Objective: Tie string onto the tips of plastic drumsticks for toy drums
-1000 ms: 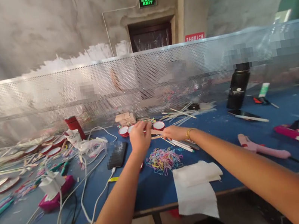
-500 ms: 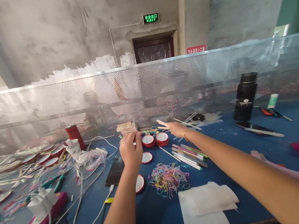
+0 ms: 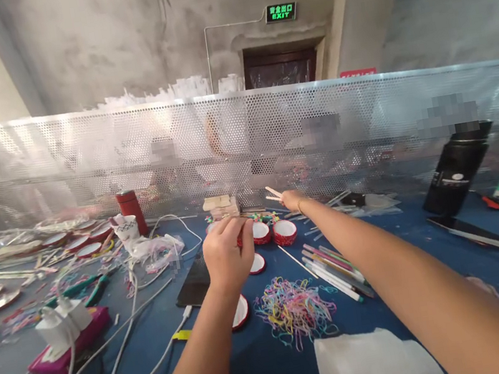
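Note:
My left hand [image 3: 228,250] is closed with thumb and fingers together, left of two red-sided round stacks with white tops. A bit of red shows at its fingertips, but what it holds, if anything, is hidden. My right hand [image 3: 291,200] reaches farther back and grips pale flat wooden sticks [image 3: 273,193], whose ends fan out to the left. The nearer stack [image 3: 260,232] and the other stack [image 3: 285,232] stand side by side below the sticks. Small colourful pieces [image 3: 266,216] lie just behind them. Two red-rimmed white discs [image 3: 257,264] lie closer to me, one partly behind my left forearm.
A pile of coloured loops [image 3: 295,309], several pens [image 3: 335,268] and white cloth [image 3: 372,360] lie in front. Left are a dark phone [image 3: 193,284], cables, a power strip [image 3: 63,355] and a red bottle [image 3: 131,212]. A black flask [image 3: 456,173] stands right; a perforated metal screen [image 3: 271,145] runs behind.
The view has turned left, so everything on the table appears farther right. My right hand has moved back, up and leftward relative to the stacks with the sticks, now spread apart. My left hand stays closed.

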Demonstrator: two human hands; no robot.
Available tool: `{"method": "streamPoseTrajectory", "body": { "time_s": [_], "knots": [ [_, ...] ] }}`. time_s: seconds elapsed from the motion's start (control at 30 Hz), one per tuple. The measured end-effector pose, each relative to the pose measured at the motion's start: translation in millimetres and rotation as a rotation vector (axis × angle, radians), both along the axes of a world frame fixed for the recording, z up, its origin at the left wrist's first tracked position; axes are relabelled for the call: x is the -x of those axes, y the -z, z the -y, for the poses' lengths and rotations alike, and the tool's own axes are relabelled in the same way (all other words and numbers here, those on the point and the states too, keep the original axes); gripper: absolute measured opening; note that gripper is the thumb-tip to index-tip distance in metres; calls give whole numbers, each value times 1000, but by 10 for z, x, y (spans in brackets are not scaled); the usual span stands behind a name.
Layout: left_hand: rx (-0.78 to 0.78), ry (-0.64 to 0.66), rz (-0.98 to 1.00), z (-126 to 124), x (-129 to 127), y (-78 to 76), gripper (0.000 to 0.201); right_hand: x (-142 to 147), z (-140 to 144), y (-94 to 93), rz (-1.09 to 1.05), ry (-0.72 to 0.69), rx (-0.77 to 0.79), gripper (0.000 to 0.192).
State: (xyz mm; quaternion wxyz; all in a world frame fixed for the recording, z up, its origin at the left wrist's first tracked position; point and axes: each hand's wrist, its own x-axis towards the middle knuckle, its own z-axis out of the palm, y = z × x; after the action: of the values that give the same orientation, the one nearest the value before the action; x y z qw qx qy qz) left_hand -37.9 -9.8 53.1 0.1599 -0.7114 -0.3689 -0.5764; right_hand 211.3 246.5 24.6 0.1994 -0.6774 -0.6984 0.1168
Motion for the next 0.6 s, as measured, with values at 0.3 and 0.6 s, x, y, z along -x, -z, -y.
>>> {"method": "streamPoseTrajectory", "body": {
  "time_s": [0.3, 0.6],
  "knots": [
    [-43, -25, 214, 13, 57, -62, 26, -73, 112, 96, -177, 83, 49, 33],
    [-24, -30, 379, -51, 127, -81, 27, -143, 474, -77, -282, 25, -46, 19]
  ]
}}
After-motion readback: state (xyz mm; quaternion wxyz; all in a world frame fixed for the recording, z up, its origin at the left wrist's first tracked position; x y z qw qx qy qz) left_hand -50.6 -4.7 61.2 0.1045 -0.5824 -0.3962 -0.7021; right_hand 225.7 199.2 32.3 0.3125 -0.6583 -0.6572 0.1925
